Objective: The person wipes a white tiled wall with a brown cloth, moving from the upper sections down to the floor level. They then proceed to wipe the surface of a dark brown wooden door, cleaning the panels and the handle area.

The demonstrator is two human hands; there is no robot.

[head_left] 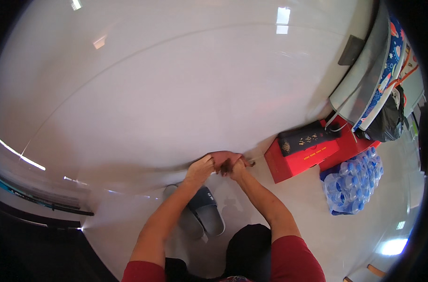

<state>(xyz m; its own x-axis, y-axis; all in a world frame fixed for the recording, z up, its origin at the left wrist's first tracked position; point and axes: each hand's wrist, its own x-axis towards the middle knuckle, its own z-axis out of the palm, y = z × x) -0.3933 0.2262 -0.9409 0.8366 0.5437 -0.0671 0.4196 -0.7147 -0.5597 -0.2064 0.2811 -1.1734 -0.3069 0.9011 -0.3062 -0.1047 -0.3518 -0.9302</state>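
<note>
Both my arms, in short dark red sleeves, reach forward over the pale glossy floor. Between my hands is a bunched, reddish-brown cloth, with darker folds hanging toward the right end. My left hand grips its left side with the fingers curled in. On the other side my right hand is closed round the right part, and its fingertips are partly hidden by the folds. Just nearer than the hands lies a pair of grey slippers with dark straps, partly covered by my left forearm.
To the right, a long black box lies on red boxes. Beside them is a shrink-wrapped pack of blue-capped water bottles. A large bag with a blue patterned edge and a black plastic bag stand farther back.
</note>
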